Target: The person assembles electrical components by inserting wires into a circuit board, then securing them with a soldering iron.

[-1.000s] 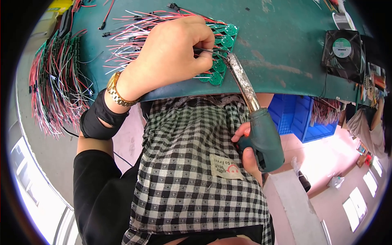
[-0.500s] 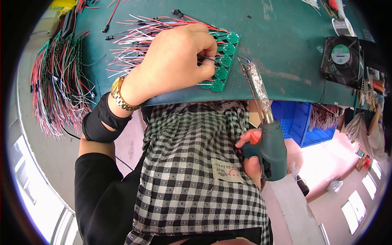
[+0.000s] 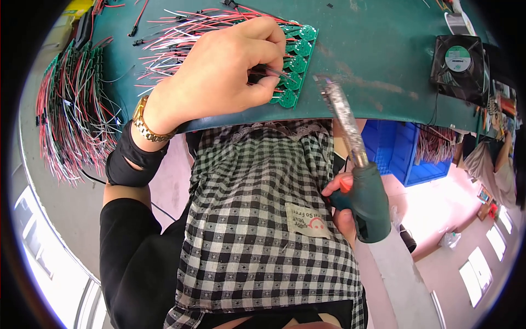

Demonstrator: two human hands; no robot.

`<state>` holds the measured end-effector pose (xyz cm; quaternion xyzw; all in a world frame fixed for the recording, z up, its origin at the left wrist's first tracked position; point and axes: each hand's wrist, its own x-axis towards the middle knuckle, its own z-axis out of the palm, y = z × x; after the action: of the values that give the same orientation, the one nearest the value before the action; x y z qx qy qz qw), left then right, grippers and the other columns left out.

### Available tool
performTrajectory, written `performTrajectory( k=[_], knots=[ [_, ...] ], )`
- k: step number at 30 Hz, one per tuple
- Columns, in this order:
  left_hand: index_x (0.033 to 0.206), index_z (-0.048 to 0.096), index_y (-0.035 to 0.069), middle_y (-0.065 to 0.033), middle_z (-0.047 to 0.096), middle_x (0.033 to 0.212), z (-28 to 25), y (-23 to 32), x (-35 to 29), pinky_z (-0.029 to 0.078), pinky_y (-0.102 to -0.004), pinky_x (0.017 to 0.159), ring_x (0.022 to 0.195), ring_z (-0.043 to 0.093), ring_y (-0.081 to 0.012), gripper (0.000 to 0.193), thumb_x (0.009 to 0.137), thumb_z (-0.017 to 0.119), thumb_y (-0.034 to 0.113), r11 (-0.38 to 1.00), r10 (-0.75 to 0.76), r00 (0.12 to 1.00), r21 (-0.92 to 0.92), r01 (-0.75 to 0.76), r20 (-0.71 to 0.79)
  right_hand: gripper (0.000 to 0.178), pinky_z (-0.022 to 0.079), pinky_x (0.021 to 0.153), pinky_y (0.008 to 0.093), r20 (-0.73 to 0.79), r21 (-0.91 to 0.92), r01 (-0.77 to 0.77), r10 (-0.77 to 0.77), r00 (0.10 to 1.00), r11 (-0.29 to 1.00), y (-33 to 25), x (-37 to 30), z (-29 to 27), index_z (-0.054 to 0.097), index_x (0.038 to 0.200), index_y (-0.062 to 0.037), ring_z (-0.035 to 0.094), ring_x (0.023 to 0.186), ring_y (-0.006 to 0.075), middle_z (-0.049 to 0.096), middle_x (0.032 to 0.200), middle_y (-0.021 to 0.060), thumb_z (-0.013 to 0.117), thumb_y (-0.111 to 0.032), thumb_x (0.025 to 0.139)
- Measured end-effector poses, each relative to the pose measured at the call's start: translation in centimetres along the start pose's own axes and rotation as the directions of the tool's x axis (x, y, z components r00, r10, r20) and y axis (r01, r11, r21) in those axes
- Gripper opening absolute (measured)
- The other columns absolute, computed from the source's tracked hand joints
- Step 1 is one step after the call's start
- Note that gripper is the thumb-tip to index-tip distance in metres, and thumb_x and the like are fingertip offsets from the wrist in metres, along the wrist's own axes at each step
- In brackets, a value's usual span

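Observation:
My left hand [image 3: 227, 71] is closed in a pinch on a thin dark wire [image 3: 278, 72], whose end reaches over a panel of small round green circuit boards [image 3: 298, 64]. Red and white wires [image 3: 167, 46] fan out leftward from that panel, partly covered by the hand. Lower right, my right hand [image 3: 343, 219] grips a dark green soldering gun [image 3: 371, 203], its fingers partly hidden behind the handle. The gun's long, scorched metal barrel [image 3: 345, 118] points up toward the panel, and its tip is apart from the boards.
More wired boards [image 3: 76, 115] hang in a thick bundle over the table's left edge. A black fan [image 3: 459, 68] and a solder spool [image 3: 459, 23] stand at the right of the green table [image 3: 378, 55]. Below the edge sits a blue crate [image 3: 422, 170] beside bundled wires [image 3: 435, 145].
The panel, table and left hand appear slightly higher and farther left in the picture. The soldering gun's tip has shifted slightly left relative to its handle. Both holds stay the same.

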<state>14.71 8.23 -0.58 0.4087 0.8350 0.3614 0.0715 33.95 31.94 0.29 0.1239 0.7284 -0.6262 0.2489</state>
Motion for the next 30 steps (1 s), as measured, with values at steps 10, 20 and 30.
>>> performTrajectory(
  k=[10,20,30],
  knots=[
    [0.071,0.055,0.002,-0.0010,0.053,0.086,0.4,0.0,-0.1,0.040,-0.0215,0.049,0.055,0.047,-0.0094,0.010,0.065,0.062,-0.001,0.999,-0.016,0.999,0.037,0.017,-0.029,0.041,0.044,0.077,0.0327,-0.027,0.278,0.215,-0.216,0.976,0.936,1.9,-0.4,1.5,0.045,0.115,-0.0069,0.053,0.086,0.0187,0.051,0.100,0.0122,0.058,-0.035,0.087],
    [0.070,0.056,0.003,-0.0001,0.053,0.084,0.4,0.9,0.5,0.040,-0.0209,0.049,0.055,0.048,-0.0092,0.010,0.064,0.062,-0.001,0.998,-0.053,0.998,0.036,0.055,-0.045,0.042,0.043,0.078,0.0326,0.014,0.160,0.198,-0.203,0.979,0.967,1.9,0.0,1.0,0.044,0.111,-0.0061,0.053,0.086,0.0184,0.052,0.098,0.0123,0.062,-0.034,0.084],
    [0.077,0.058,0.002,-0.0052,0.054,0.081,-0.1,1.4,0.9,0.044,-0.0266,0.058,0.066,0.053,-0.0202,0.007,0.072,0.062,0.002,0.999,-0.019,1.000,0.041,0.018,0.014,0.042,0.049,0.059,0.0296,-0.137,0.064,0.437,-0.426,0.894,0.897,-0.3,1.1,0.8,0.052,0.108,0.0024,0.061,0.067,0.0222,0.060,0.080,0.0157,0.067,-0.025,0.081]
  ],
)
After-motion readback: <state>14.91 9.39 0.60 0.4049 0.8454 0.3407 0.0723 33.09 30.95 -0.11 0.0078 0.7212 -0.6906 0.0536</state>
